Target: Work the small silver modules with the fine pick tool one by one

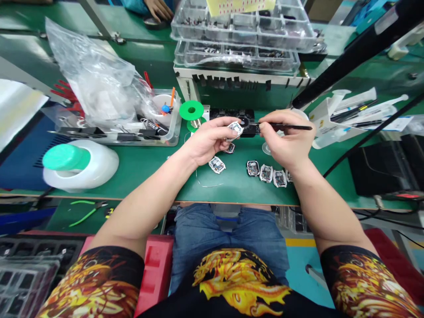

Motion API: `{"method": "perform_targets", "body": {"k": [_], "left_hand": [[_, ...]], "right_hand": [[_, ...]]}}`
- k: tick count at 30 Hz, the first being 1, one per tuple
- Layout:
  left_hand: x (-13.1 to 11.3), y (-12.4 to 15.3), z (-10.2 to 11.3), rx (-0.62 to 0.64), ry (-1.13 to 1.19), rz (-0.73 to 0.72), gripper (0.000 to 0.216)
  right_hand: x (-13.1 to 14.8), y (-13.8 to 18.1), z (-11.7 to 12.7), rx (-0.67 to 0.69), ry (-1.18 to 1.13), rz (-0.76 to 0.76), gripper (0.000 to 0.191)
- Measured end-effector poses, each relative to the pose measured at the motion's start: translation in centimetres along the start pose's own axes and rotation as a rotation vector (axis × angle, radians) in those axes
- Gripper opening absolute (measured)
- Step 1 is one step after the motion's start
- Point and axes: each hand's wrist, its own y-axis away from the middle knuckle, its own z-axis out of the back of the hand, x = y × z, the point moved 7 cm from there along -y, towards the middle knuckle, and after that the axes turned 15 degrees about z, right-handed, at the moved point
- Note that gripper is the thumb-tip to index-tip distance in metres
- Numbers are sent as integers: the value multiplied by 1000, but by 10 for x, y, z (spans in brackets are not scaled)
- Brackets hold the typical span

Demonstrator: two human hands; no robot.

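Note:
My left hand [212, 138] pinches a small white-framed smartwatch body [235, 129], its inner electronics turned up. My right hand [287, 137] grips a thin dark pair of tweezers [291, 126], held almost level, with the tip pointing left toward a black fixture [243, 122] behind the watch body. Below my left hand lies another open watch body [217, 165], and a further one [229, 149] sits partly hidden under my fingers. A black-framed watch body [252, 168] and several white-framed ones [266, 173] form a row beside my right wrist.
A green solder spool [191, 110] stands behind my left hand. At left are a clear bin [172, 137] and a white bottle with a green cap [66, 157]. Parts trays [238, 35] are stacked at the back. A black tube [347, 57] slants in from the right.

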Motion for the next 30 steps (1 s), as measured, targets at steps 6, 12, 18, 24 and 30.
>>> {"method": "perform_targets", "body": {"k": [6, 12, 18, 24, 30], "left_hand": [[2, -2, 5, -55, -50, -5, 41], [6, -1, 0, 16, -104, 47, 44], [6, 1, -2, -1, -196, 5, 52], [8, -1, -1, 14, -259, -44, 55], [10, -2, -1, 46, -262, -50, 54]], "right_hand": [[0, -1, 2, -18, -21, 25, 14], [-1, 0, 1, 5, -14, 6, 15], [4, -1, -3, 43, -140, 15, 15], [5, 1, -9, 109, -202, 27, 9], [3, 3, -12, 155, -212, 6, 7]]}}
